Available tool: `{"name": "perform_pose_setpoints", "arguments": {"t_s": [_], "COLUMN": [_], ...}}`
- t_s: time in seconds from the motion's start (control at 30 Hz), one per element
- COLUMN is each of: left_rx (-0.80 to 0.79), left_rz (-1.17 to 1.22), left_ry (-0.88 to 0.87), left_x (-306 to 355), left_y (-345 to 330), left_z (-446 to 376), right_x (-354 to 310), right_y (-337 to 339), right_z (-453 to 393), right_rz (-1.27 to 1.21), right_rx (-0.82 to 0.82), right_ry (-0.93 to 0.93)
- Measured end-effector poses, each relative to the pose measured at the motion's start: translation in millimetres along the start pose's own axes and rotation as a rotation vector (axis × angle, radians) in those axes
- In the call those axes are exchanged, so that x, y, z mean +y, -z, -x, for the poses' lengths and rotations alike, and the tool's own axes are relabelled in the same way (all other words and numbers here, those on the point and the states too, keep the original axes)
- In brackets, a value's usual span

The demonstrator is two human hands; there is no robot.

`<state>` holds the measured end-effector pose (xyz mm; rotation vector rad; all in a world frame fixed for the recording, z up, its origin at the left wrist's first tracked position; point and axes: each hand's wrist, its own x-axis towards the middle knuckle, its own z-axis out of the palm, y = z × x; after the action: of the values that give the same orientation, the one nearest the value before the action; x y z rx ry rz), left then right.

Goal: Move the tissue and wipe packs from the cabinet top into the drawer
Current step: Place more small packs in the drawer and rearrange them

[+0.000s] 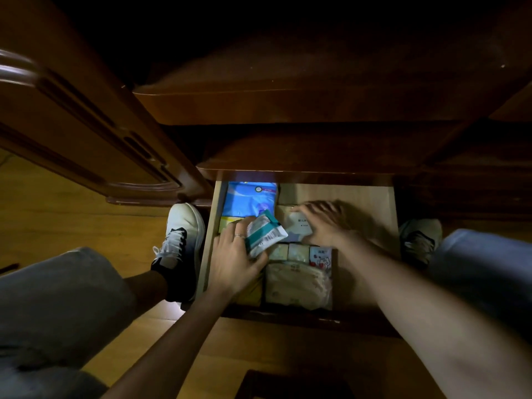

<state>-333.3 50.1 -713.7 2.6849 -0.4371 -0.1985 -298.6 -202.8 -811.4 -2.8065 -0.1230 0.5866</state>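
The open drawer [371,194] lies below the dark cabinet top [288,156]. My left hand [233,260] grips a white and teal wipe pack [263,233], tilted, over the drawer's left half. My right hand [322,223] is blurred, fingers spread, resting on a white pack [299,223] in the drawer's middle. A blue pack [247,197] lies at the back left with a yellow pack [229,223] in front of it. Small tissue packs [299,251] and a cream soft pack [296,283] fill the front.
A carved wooden panel [86,133] juts in at the left. My white shoe [181,234] stands beside the drawer's left wall, the other shoe [419,237] to its right. Bare drawer bottom shows at the right. Wooden floor [57,203] lies around.
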Motion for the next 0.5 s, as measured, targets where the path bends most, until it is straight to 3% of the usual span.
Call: {"name": "perform_pose_setpoints", "arguments": {"t_s": [0.07,0.23,0.37,0.5], "left_rx": [0.013,-0.036,-0.156,-0.451], "left_rz": [0.004,-0.121,-0.220,-0.425], "left_ry": [-0.049,-0.231,-0.395,-0.412], "left_x": [4.8,27.7,46.0,47.0], "left_y": [-4.9,-30.3,-56.3,-83.5], "left_z": [-11.8,-59.8,-92.9,-104.1], "right_x": [2.4,17.4,32.7,38.1], "right_y": [0.8,10.3,16.1,13.3], "right_z": [6.5,28.9,51.9,62.3], "right_rz": [-0.135,-0.593,-0.479,-0.383], "right_rx": [0.056,0.372,0.457,0.417], "right_ry": [-0.040,-0.348,-0.381,-0.411]}}
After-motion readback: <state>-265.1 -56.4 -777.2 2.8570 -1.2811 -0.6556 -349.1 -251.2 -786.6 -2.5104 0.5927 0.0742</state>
